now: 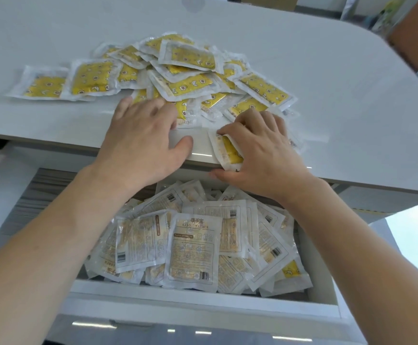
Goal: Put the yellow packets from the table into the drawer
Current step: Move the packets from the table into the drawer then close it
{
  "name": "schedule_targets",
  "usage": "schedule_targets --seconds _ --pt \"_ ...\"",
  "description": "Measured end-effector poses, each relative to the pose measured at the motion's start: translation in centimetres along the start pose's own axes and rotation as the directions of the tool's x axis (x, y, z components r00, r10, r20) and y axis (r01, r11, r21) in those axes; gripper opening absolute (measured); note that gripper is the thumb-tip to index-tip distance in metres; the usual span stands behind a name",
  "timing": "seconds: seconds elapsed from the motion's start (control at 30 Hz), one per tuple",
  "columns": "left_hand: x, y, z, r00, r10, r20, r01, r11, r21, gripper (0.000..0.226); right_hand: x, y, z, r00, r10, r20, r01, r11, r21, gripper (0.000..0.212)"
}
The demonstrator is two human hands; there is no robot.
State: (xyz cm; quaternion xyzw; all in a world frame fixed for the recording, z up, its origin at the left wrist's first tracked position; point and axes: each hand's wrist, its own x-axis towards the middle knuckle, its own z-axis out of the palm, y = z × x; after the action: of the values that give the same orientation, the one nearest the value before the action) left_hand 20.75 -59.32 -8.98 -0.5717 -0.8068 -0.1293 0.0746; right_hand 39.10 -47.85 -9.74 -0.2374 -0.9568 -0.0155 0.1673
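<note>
A heap of yellow packets (pixel 185 73) in clear wrap lies on the white table (pixel 327 100). Below the table's front edge an open white drawer (pixel 203 302) holds several packets (pixel 193 247), most lying printed side up. My left hand (pixel 143 143) rests palm down at the table edge, fingers spread on the near packets, gripping nothing that I can see. My right hand (pixel 260 150) is curled over packets at the edge. One yellow packet (pixel 228 151) under its fingers hangs half over the edge above the drawer.
A brown cardboard box (pixel 417 38) stands at the far right beyond the table. Another box (pixel 267 1) sits at the top behind the table. The drawer's left part (pixel 51 192) holds no packets. The table's rounded corner lies at the right.
</note>
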Motion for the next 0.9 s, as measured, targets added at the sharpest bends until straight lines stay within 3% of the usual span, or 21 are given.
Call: schedule_targets --seconds 0.17,0.33,0.43,0.5,0.57,0.67,0.77,0.9 --pt "-0.8 1.2 -0.4 0.998 -0.029 0.058 0.026 0.998 0.052 0.069 -0.3 0.5 -0.1 0.988 -0.146 -0.047 0.150 0.984 0.096 0.044" --pt "-1.3 0.5 -0.6 0.989 0.066 0.131 -0.057 0.996 -0.073 0.072 -1.0 1.4 -0.3 0.975 -0.147 -0.165 0.188 0.945 0.268 0.030" --pt "-1.7 0.5 -0.7 0.973 0.151 0.173 -0.137 0.987 -0.088 0.064 -1.7 2.4 -0.7 0.961 0.024 -0.277 0.085 0.924 0.374 0.023" --pt "-1.7 0.5 -0.7 0.966 0.200 0.164 -0.177 0.973 -0.145 0.053 -2.1 2.6 -1.0 0.947 0.152 -0.284 -0.015 0.901 0.434 0.030" --pt "-1.7 0.8 -0.6 0.959 0.248 0.135 -0.207 0.944 -0.257 0.057 -2.1 2.4 -1.0 0.944 0.204 -0.259 -0.080 0.903 0.421 0.041" --pt "-1.5 1.6 -0.5 0.945 0.319 -0.075 -0.323 0.863 -0.388 0.045 -1.5 2.3 -0.6 0.952 0.206 -0.226 -0.133 0.944 0.302 0.048" --pt "-0.7 2.3 -0.6 0.926 0.311 -0.215 -0.372 0.847 -0.380 0.041 -1.4 2.1 -0.3 0.936 0.246 -0.250 -0.187 0.953 0.237 0.048" --pt "0.2 2.3 0.6 0.972 0.231 0.036 -0.215 0.943 -0.255 0.055 -1.5 1.9 0.1 0.888 0.324 -0.327 -0.271 0.942 0.196 0.045"
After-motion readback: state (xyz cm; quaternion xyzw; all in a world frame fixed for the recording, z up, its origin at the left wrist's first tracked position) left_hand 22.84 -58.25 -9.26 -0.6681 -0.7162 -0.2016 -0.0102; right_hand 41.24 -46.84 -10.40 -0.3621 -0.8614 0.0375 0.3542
